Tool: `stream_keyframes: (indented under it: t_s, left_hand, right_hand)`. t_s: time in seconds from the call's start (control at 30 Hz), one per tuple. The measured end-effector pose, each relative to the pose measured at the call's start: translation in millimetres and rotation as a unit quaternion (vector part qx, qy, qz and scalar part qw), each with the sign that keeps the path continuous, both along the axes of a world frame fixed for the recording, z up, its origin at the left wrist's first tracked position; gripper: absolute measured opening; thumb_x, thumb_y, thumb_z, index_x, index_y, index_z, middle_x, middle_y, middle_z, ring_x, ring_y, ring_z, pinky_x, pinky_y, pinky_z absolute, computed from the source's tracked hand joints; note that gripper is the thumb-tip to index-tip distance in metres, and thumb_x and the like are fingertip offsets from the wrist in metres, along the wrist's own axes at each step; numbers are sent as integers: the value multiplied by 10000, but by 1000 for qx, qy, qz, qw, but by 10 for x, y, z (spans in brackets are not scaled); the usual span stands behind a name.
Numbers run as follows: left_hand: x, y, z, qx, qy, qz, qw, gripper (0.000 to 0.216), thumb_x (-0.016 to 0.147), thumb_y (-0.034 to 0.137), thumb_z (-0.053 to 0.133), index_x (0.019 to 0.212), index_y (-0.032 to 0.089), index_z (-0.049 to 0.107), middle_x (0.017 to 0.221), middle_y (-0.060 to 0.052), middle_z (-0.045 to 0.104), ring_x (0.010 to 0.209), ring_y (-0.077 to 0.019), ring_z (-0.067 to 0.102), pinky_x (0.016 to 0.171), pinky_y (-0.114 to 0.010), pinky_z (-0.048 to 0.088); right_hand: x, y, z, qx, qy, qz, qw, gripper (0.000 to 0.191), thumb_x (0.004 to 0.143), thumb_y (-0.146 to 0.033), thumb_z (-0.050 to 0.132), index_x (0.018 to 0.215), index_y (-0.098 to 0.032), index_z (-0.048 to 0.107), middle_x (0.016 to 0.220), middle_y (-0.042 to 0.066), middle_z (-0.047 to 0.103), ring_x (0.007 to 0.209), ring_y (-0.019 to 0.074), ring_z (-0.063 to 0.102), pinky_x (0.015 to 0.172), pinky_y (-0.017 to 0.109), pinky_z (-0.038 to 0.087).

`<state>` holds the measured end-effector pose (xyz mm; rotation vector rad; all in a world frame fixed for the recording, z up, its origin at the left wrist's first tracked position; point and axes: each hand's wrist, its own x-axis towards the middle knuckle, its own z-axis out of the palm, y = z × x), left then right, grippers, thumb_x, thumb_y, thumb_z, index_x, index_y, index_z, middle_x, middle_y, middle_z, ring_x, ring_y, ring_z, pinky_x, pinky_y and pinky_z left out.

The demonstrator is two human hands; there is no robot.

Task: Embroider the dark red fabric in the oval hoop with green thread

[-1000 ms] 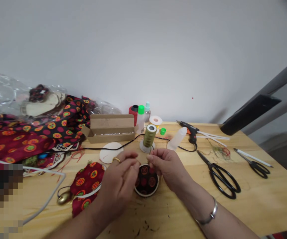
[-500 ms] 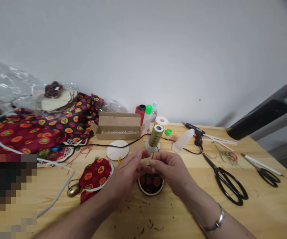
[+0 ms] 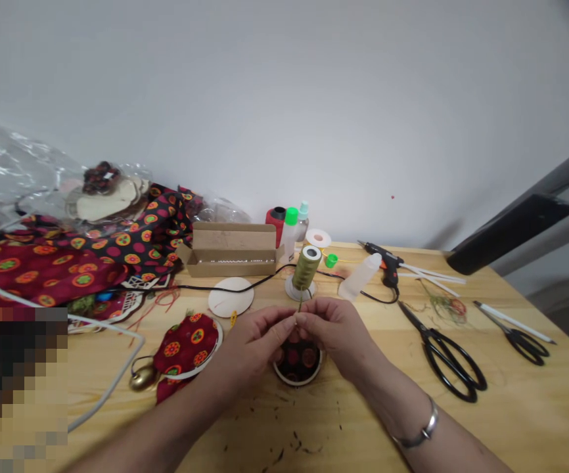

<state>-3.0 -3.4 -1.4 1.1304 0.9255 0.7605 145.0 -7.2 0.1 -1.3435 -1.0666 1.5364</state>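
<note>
My left hand (image 3: pixel 262 338) and my right hand (image 3: pixel 336 335) meet fingertip to fingertip, both pinched shut on a thin olive-green cord (image 3: pixel 300 305) whose end sticks up between them. Just below the fingers lies a round black patterned fabric piece with a white rim (image 3: pixel 297 372), partly hidden by my hands. Behind them stands a spool of olive-green thread (image 3: pixel 306 272). To the left is a round maroon patterned piece (image 3: pixel 188 345) with a small brass bell (image 3: pixel 143 377) beside it.
Black-handled scissors (image 3: pixel 449 361), a glue gun (image 3: pixel 386 263) and a white squeeze bottle (image 3: pixel 361 277) are on the right. An open cardboard box (image 3: pixel 232 266) and patterned cloth (image 3: pixel 58 276) lie left. A black cable (image 3: pixel 200 287) crosses the table.
My left fingers have come in from the left and closed beside my right fingertips at the cord. The view has shifted slightly.
</note>
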Motion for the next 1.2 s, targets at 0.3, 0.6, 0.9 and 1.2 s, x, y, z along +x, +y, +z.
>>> stream_keyframes:
  t_s: [0.3,0.6,0.9,1.2]
  left_hand:
    - [11,-14,-51,37,42,34,998,177,734,298,623,851,187,695,774,-17,704,699,-162,613,640,-238,470]
    - [10,11,0,-81,-40,27,996,141,695,286,666,711,149,695,648,-23,672,613,-136,581,591,-227,434]
    - [-33,29,-106,-165,-119,9,979,174,660,261,708,677,89,691,447,68,367,409,-27,241,394,-174,161]
    - [-17,23,-103,-155,-110,15,982,170,664,259,703,652,91,679,473,44,442,402,-21,239,395,-184,127]
  right_hand:
    - [-18,5,12,-7,10,-18,1000,124,640,-221,640,588,-144,558,455,-53,529,360,50,423,355,177,312]
    - [-19,18,-15,-10,42,-17,999,160,607,-253,675,593,-145,558,447,-50,534,373,58,427,373,184,314]
    - [-6,19,45,-31,59,-3,998,208,566,-282,711,610,-142,564,445,-52,527,370,52,411,352,176,284]
    - [7,16,35,-32,53,11,998,199,586,-274,705,628,-134,570,458,-52,523,373,48,415,357,171,280]
